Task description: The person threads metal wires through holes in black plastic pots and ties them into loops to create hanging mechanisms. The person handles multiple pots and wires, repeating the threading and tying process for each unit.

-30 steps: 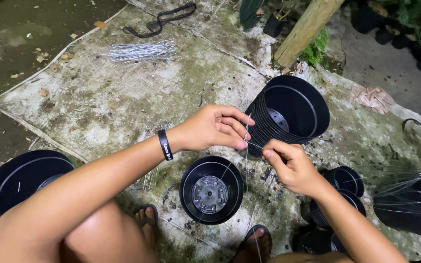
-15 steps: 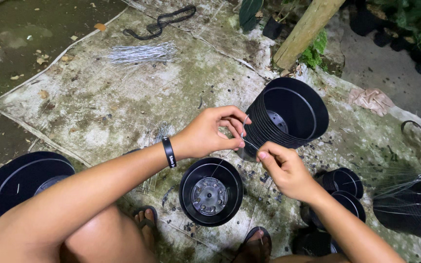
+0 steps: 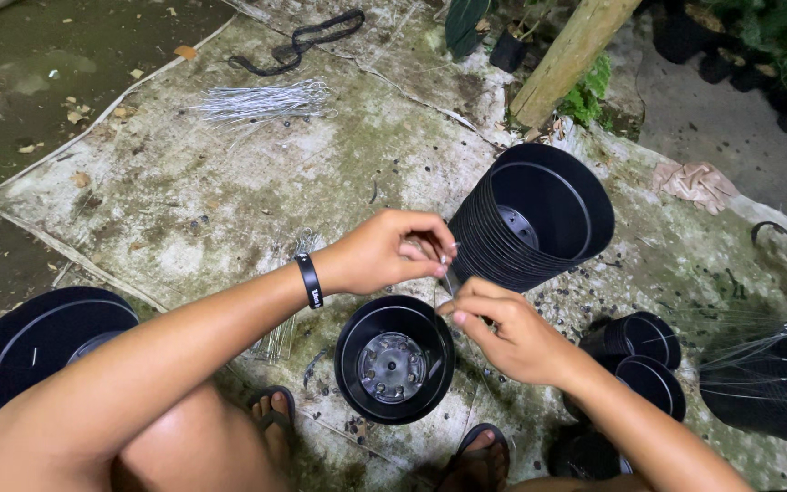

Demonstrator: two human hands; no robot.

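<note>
- Lying at far left, black pot [image 3: 34, 351], with no wire seen on it.
- Pinching thin wire [image 3: 445, 273] with left hand [image 3: 384, 251], fingertips closed on its upper end, above the single pot [image 3: 395, 358].
- Gripping the lower part of the same wire with right hand [image 3: 507, 333], close beside the pot rim.
- Seeming not yet fixed to the pot, so fastening probably remaining.
- Waiting at right, stack of pots [image 3: 530, 219].

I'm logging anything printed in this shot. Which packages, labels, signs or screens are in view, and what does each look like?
No packages, signs or screens.
Wristband: on the left hand's wrist, a narrow black band with small pale print.
Plant pots: plain black, round, no labels visible.
</note>
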